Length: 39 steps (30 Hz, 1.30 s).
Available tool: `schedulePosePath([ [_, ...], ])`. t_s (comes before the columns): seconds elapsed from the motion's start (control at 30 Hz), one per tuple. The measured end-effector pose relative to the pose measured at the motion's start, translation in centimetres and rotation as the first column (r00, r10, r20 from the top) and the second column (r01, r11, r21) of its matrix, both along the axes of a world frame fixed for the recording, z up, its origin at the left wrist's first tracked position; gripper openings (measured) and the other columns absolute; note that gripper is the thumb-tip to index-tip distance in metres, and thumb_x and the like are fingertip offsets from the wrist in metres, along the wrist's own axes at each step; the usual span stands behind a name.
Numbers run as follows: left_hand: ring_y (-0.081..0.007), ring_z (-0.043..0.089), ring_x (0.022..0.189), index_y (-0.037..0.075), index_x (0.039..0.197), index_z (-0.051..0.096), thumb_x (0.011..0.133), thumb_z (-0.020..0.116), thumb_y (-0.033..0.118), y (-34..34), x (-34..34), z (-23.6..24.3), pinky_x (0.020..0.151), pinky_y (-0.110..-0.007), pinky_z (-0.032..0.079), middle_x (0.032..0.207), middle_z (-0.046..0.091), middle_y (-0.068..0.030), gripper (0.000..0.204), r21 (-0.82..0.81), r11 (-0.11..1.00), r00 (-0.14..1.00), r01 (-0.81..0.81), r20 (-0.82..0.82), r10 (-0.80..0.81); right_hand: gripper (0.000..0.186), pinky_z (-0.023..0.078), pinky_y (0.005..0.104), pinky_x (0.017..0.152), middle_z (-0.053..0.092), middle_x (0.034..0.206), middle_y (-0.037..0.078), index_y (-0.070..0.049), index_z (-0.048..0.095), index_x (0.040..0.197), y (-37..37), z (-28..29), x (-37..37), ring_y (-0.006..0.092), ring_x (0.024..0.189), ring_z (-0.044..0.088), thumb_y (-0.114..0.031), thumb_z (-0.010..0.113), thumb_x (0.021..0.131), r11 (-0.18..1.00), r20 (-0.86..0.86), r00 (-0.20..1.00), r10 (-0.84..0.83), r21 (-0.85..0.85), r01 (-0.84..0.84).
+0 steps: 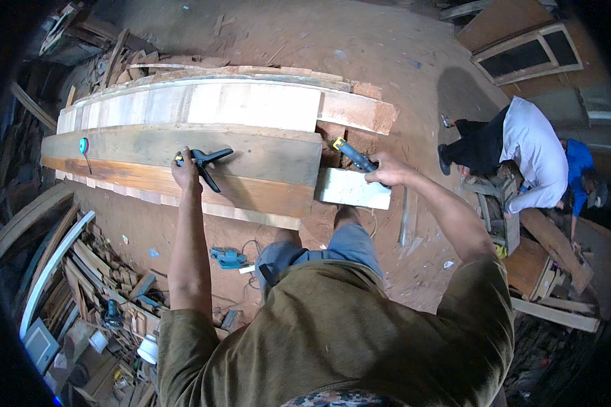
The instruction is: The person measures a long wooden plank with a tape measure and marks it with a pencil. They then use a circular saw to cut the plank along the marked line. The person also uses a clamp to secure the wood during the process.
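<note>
My left hand grips a black spring clamp, resting on or just over long joined boards, one grey-brown, one orange-brown. Pale short strips line up behind them. My right hand is closed on a dark clamp with a yellow tip, held over a white-topped board at the boards' right end. A teal tape measure lies on the left part of the boards.
A teal power tool and cords lie by my legs. Scrap wood piles at lower left. On the right, two people, in white and blue clothing, bend over timber. A wooden framed panel is at top right.
</note>
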<state>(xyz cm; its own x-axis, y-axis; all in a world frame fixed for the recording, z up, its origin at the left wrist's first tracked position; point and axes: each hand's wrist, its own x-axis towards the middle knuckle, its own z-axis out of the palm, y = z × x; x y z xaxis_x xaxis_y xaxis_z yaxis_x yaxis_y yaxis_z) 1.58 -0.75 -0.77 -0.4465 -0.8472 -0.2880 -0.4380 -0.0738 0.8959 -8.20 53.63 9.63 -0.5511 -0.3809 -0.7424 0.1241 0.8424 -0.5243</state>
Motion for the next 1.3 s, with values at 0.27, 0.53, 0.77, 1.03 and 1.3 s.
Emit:
schedulePosePath([
  [0.27, -0.0446, 0.045, 0.133, 0.01, 0.128, 0.066, 0.095, 0.069, 0.036, 18.6, -4.2, 3.6, 0.109, -0.054, 0.036, 0.145, 0.046, -0.027, 0.042, -0.726, 0.463, 0.86, 0.508, 0.403, -0.312, 0.029, 0.047, 0.0375, 0.054, 0.059, 0.06, 0.006, -0.002, 0.061, 0.073, 0.6, -6.0, -6.0, 0.0179, 0.056, 0.059, -0.027, 0.076, 0.071, 0.948, 0.002, 0.978, 0.21, -0.245, -0.203],
  [0.53, -0.0455, 0.027, 0.148, 0.009, 0.151, 0.044, 0.097, 0.06, 0.051, 24.9, -8.1, -1.8, 0.12, -0.064, 0.015, 0.155, 0.036, -0.0277, 0.07, -0.573, 0.534, 0.769, 0.622, 0.576, -0.277, 0.036, 0.048, 0.0416, 0.058, 0.06, 0.06, 0.013, 0.0, 0.064, 0.07, -1.0, -9.7, -8.1, 0.0232, 0.057, 0.06, -0.033, 0.078, 0.068, 0.916, -0.006, 0.931, 0.365, -0.177, -0.361],
  [0.77, -0.0449, 0.025, 0.149, 0.01, 0.15, 0.044, 0.096, 0.063, 0.049, 25.7, -8.6, -1.5, 0.122, -0.065, 0.01, 0.155, 0.037, -0.0248, 0.07, -0.566, 0.563, 0.786, 0.602, 0.542, -0.297, 0.034, 0.048, 0.0412, 0.058, 0.061, 0.06, 0.013, -0.001, 0.064, 0.069, -2.2, -12.5, -8.8, 0.0233, 0.056, 0.059, -0.032, 0.078, 0.069, 0.901, 0.006, 0.92, 0.391, -0.205, -0.382],
  [1.03, -0.0452, 0.025, 0.149, 0.011, 0.148, 0.048, 0.095, 0.065, 0.048, 25.6, -8.4, -1.1, 0.123, -0.063, 0.01, 0.155, 0.038, -0.0243, 0.066, -0.552, 0.593, 0.798, 0.586, 0.521, -0.303, 0.034, 0.052, 0.0385, 0.061, 0.067, 0.063, 0.013, 0.0, 0.065, 0.069, -6.1, -12.1, -9.0, 0.0242, 0.06, 0.065, -0.032, 0.077, 0.071, 0.909, 0.083, 0.91, 0.406, -0.139, -0.393],
  [1.3, -0.0448, 0.028, 0.148, 0.012, 0.145, 0.052, 0.095, 0.065, 0.047, 25.5, -8.2, -0.8, 0.123, -0.062, 0.01, 0.152, 0.04, -0.023, 0.062, -0.564, 0.609, 0.82, 0.558, 0.49, -0.297, 0.035, 0.051, 0.041, 0.066, 0.065, 0.068, 0.014, 0.0, 0.062, 0.073, -8.3, -10.1, -10.6, 0.0266, 0.065, 0.062, -0.031, 0.077, 0.071, 0.871, 0.101, 0.869, 0.484, -0.143, -0.469],
])
